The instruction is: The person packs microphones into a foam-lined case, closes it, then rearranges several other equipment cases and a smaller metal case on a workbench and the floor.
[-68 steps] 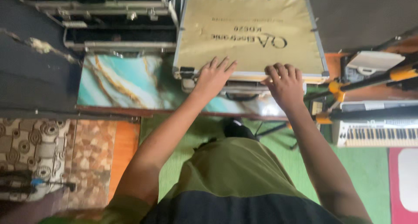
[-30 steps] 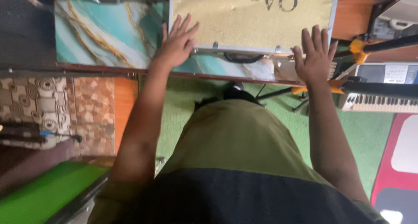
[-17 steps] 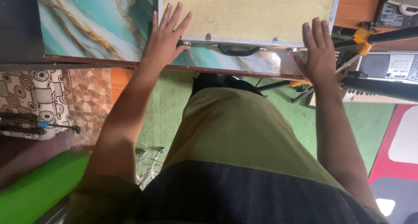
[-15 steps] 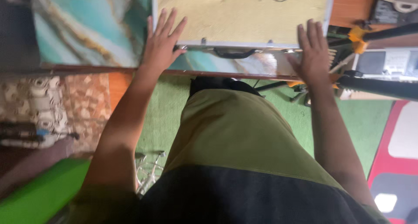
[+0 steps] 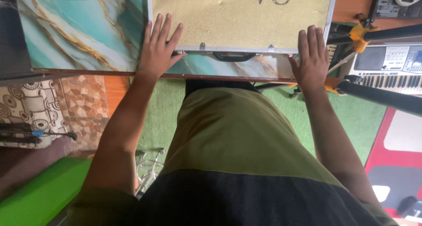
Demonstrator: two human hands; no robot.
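Your left hand (image 5: 159, 48) and right hand (image 5: 313, 54) flat, fingers spread, gripping nothing — on near corners of gold case (image 5: 239, 17); lid down, latches unopened.

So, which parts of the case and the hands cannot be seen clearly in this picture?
Head view only:
- Gold case: its far part is cut off by the top edge.
- Latches: too small to tell if locked.
- Left hand and right hand: palms face down, so contact beneath is hidden.
- Keyboard: partly covered by a black stand bar and cut by the right edge.
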